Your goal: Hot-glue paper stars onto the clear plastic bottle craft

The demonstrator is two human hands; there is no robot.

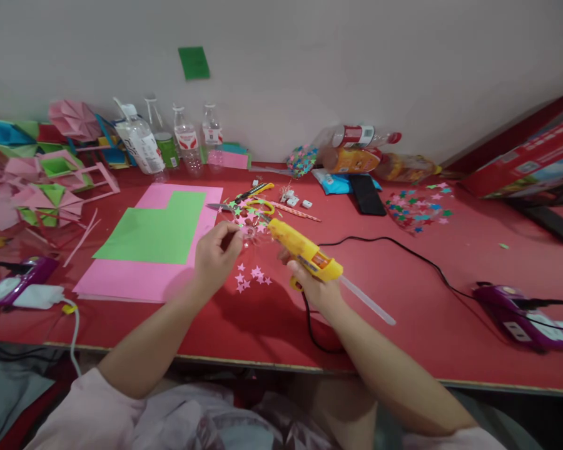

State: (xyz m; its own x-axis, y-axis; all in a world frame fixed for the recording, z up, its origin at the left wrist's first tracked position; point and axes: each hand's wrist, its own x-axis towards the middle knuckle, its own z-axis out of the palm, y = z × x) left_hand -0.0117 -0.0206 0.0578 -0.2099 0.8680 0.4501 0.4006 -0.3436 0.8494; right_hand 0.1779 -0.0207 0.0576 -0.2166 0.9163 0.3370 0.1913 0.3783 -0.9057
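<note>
My right hand [316, 289] is wrapped round the handle of a yellow hot glue gun [300, 245]. A clear glue stick [368, 301] sticks out of its back end, and its nozzle points up and to the left. Left of the nozzle, my left hand [218, 253] is closed in a pinch. Something small and transparent [249, 234] shows at its fingertips; I cannot make out its kind. Pink paper stars [257, 272] lie just below, between my hands. More stars lie behind, beside scissors with yellow handles [260, 206].
Green paper [152, 228] lies on pink sheets [122, 281] at left. Bottles [186, 139] stand along the wall. A phone [366, 195], coloured stars [420, 206] and a purple power strip [520, 315] are at right. The gun's black cord [403, 255] crosses the red table [450, 350].
</note>
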